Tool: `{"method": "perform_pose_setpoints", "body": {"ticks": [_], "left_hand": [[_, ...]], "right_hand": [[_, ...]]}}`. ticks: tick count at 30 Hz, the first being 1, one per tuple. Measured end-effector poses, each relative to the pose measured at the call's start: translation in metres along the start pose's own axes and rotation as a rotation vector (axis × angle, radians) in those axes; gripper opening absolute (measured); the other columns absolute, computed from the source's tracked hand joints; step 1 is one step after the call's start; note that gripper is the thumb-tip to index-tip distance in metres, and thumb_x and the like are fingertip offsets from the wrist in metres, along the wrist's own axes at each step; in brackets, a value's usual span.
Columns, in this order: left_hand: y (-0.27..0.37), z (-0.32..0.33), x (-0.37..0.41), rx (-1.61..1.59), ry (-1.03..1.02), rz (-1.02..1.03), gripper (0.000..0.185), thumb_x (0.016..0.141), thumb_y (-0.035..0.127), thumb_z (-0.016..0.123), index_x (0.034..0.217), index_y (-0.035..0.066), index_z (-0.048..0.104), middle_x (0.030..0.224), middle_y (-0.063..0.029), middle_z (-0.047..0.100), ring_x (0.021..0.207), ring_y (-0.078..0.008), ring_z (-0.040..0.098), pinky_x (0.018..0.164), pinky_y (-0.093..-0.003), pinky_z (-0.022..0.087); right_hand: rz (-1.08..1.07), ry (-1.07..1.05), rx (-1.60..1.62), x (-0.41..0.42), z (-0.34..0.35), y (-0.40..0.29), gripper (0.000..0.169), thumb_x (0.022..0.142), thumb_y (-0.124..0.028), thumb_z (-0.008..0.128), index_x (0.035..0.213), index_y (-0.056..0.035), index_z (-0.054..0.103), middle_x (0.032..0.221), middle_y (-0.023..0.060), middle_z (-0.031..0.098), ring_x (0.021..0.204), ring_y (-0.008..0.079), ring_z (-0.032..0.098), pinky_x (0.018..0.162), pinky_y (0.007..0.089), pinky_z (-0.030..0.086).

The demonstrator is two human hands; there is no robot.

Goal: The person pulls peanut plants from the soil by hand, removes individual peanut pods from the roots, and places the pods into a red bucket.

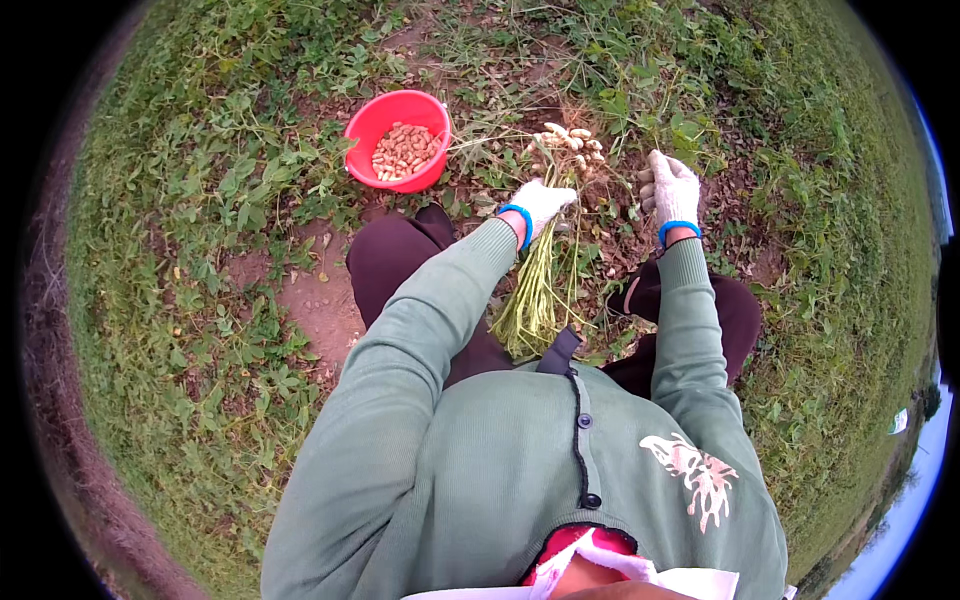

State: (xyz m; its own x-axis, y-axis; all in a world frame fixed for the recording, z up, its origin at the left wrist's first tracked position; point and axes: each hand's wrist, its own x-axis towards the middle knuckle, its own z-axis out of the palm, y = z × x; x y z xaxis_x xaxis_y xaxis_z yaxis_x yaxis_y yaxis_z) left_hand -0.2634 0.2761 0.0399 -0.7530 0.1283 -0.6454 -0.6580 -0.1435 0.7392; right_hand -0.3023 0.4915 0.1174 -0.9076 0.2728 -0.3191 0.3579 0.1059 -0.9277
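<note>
My left hand [541,204], in a white knit glove with a blue cuff, is closed around the green stems [534,300] of a pulled peanut plant. Its stems hang down toward my lap. Above that fist, a cluster of pale peanut pods [568,144] clings to the thin roots. To the right of the pods is my right hand [673,187], gloved the same way and apart from the plant. Its fingers are curled, and whether anything lies inside them is hidden. A red plastic bucket [361,142] stands to the left, with many loose peanuts [406,151] in its bottom.
Low leafy plants [232,187] cover the ground on both sides. Bare reddish soil [319,289] shows beside my left knee [382,259]. My right knee [736,322] is bent on the other side of the stems. Cut stalks and dry leaves lie beyond the pods.
</note>
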Motion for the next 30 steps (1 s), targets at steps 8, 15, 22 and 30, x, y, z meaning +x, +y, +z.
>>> {"method": "perform_pose_setpoints", "body": {"ticks": [8,15,22,30], "left_hand": [[-0.022,0.001,0.001,0.273,0.022,-0.029,0.072,0.073,0.030,0.076,0.124,-0.013,0.051,0.116,-0.0243,0.062,0.104,-0.0301,0.062,0.089,-0.0359,0.050],[-0.024,0.033,0.026,0.358,-0.020,0.043,0.089,0.070,0.034,0.077,0.138,-0.011,0.040,0.135,-0.0286,0.051,0.126,-0.0348,0.051,0.105,-0.0380,0.042],[-0.004,0.016,-0.008,0.352,-0.011,0.069,0.096,0.075,0.038,0.075,0.143,-0.013,0.030,0.135,-0.0278,0.051,0.122,-0.0313,0.054,0.100,-0.0365,0.045],[0.022,0.020,-0.022,0.001,-0.102,0.138,0.050,0.084,0.016,0.071,0.128,0.006,0.050,0.113,-0.0051,0.062,0.101,-0.0163,0.059,0.076,-0.0321,0.056]], "right_hand": [[-0.269,-0.196,0.048,-0.021,0.099,-0.116,0.032,0.087,-0.015,0.071,0.113,0.0003,0.064,0.076,0.0040,0.065,0.053,0.0060,0.055,0.044,0.0193,0.045],[-0.629,-0.435,-0.675,-0.006,0.223,-0.139,0.055,0.083,-0.023,0.071,0.132,-0.0035,0.055,0.089,0.0116,0.070,0.066,0.0176,0.067,0.063,0.0306,0.055],[-0.436,-0.455,-0.299,-0.037,0.166,-0.114,0.028,0.092,-0.017,0.062,0.115,-0.0005,0.066,0.083,0.0053,0.069,0.061,0.0086,0.063,0.056,0.0244,0.054],[-0.384,-0.100,-0.105,0.012,0.023,-0.039,0.043,0.094,-0.035,0.060,0.125,-0.0040,0.060,0.108,0.0099,0.069,0.089,0.0163,0.065,0.078,0.0298,0.053]]}}
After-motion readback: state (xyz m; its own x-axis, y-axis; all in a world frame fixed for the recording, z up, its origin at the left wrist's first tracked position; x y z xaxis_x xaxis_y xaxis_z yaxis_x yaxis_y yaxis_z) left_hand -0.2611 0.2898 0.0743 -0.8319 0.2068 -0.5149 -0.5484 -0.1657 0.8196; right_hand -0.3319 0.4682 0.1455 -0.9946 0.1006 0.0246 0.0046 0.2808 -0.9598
